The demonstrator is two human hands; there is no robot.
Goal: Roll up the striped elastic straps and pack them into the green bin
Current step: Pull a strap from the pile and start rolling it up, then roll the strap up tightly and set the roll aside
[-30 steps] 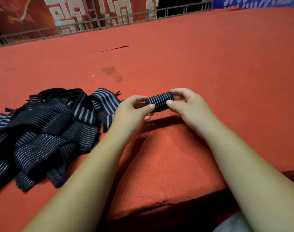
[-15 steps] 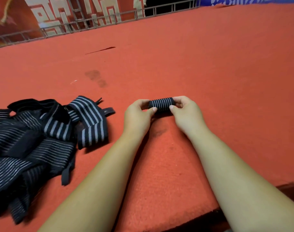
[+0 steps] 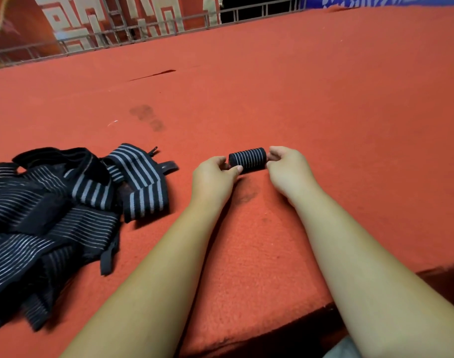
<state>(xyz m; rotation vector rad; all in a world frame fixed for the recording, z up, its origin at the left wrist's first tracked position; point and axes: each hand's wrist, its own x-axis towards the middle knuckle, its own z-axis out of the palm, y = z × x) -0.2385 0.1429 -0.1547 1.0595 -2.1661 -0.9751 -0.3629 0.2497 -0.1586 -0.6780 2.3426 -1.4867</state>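
Observation:
A tightly rolled black strap with thin grey stripes lies sideways just above the red carpet. My left hand pinches its left end and my right hand pinches its right end. A loose pile of unrolled striped straps lies on the carpet to the left of my left arm. No green bin is in view.
The red carpeted surface stretches far ahead and to the right, with dark stains near the middle. A metal railing runs along the far edge. The carpet's front edge drops off near my elbows.
Both hands have moved the rolled strap forward and lower toward the carpet. The view has tilted, so the strap pile sits lower and farther left.

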